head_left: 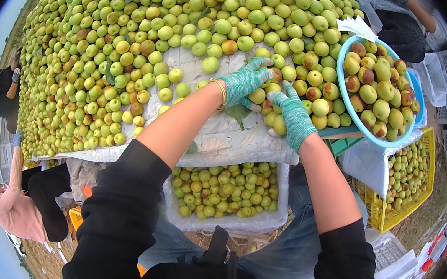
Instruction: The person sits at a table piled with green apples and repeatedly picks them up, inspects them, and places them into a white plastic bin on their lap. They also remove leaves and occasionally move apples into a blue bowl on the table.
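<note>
A large heap of jujubes (155,14), small round green-yellow fruits with some reddish-brown blush, covers the table in front of me. My left hand (244,83), in a green knitted glove, reaches into the heap's near edge. Its fingers are stretched out and apart, resting against several fruits. Facing it, my right hand (295,115), gloved alike, lies spread among the fruits, fingertips towards the left hand. Loose jujubes sit between the two hands; neither hand visibly grips one. Beneath both lies a pale quilted cloth (234,141), with a green leaf (237,114) beside my left hand.
At the right, a light-blue basin (346,96) holds redder jujubes. Below it stands a yellow crate (425,181) of fruit with a plastic liner. A lined crate (282,202) of green jujubes sits under the table edge, before my legs. Other people (20,201) crouch around the heap.
</note>
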`<state>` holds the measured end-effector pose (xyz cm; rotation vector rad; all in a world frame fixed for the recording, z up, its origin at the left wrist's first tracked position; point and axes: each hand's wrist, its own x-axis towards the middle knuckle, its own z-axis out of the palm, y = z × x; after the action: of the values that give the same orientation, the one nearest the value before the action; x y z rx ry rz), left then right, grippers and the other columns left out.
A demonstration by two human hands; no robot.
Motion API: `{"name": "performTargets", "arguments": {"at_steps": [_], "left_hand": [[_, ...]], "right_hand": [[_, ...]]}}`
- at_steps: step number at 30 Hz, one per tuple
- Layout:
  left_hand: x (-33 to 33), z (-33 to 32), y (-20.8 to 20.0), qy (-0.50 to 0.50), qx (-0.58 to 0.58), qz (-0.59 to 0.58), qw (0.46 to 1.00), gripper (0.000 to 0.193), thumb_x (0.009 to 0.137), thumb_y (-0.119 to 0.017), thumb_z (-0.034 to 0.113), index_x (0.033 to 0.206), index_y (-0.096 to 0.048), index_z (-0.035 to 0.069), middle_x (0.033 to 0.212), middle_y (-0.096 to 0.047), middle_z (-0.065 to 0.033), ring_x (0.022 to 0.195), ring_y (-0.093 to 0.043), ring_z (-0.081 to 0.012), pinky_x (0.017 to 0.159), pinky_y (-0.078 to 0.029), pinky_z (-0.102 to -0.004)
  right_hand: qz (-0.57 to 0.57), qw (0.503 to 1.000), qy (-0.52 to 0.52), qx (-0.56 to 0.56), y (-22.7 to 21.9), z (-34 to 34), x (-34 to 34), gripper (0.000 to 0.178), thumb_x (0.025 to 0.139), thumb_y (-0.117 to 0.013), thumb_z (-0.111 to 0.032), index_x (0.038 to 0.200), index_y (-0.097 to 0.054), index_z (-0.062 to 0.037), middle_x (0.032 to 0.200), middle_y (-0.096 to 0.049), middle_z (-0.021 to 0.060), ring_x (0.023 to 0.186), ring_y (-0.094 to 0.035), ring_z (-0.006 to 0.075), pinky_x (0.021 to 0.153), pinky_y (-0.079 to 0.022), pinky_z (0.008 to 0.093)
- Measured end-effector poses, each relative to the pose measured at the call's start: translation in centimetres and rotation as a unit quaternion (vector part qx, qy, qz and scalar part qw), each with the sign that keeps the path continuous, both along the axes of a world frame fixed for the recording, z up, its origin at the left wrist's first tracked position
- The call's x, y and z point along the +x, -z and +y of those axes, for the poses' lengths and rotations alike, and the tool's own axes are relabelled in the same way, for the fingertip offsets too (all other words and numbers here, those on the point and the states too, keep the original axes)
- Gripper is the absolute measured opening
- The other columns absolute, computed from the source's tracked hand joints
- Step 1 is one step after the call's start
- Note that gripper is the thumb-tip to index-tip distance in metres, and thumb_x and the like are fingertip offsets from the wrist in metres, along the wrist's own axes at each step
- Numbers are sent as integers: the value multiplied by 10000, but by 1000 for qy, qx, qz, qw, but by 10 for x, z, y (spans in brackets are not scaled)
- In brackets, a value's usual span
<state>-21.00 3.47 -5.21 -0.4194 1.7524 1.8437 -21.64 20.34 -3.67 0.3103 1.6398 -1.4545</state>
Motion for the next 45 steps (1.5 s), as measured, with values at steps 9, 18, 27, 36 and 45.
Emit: {"name": "performTargets", "arguments": {"at_steps": [9, 18, 27, 36, 45], "left_hand": [[-41, 19, 2, 198, -381, 22, 903, 779, 779, -658, 537, 1410, -371, 183, 1391, -447, -153, 1208, -512, -310, 926, -506, -431], [-39, 3, 20, 144, -370, 95, 913, 694, 716, -701, 462, 1259, -521, 70, 1237, -590, -158, 1085, -605, -299, 932, -471, -385], [-40, 15, 25, 177, -461, 138, 858, 709, 698, -760, 451, 1281, -523, 124, 1225, -595, -176, 1094, -592, -337, 916, -474, -397], [59, -28, -59, 6, -261, 242, 935, 750, 772, -739, 408, 1354, -428, 54, 1127, -620, -137, 989, -622, -192, 816, -551, -321], [298, -48, 75, 28, -353, -94, 930, 716, 695, -777, 349, 1296, -505, 70, 1217, -541, -252, 1170, -494, -397, 1007, -399, -413]], "right_hand": [[46, 999, -14, -11, 10, 6, -3, 479, 874, -577, -332, 1306, -491, -144, 1152, -560, 65, 814, -606, 173, 538, -522, 353], [88, 988, 122, -37, 4, 8, -1, 339, 870, -574, -354, 1156, -594, -173, 1134, -569, 52, 915, -585, 201, 569, -516, 374], [125, 990, 49, -48, 28, 6, -5, 481, 843, -638, -340, 1247, -562, -91, 1172, -582, 73, 979, -581, 199, 783, -491, 331], [424, 781, -359, 286, 15, -13, 2, 475, 809, -605, -320, 1242, -586, -128, 1130, -634, 182, 1052, -605, 330, 904, -483, 402], [493, 797, -289, 195, -26, -21, 34, 456, 812, -644, -305, 1234, -589, -142, 1072, -665, 111, 904, -667, 227, 754, -536, 364]]}}
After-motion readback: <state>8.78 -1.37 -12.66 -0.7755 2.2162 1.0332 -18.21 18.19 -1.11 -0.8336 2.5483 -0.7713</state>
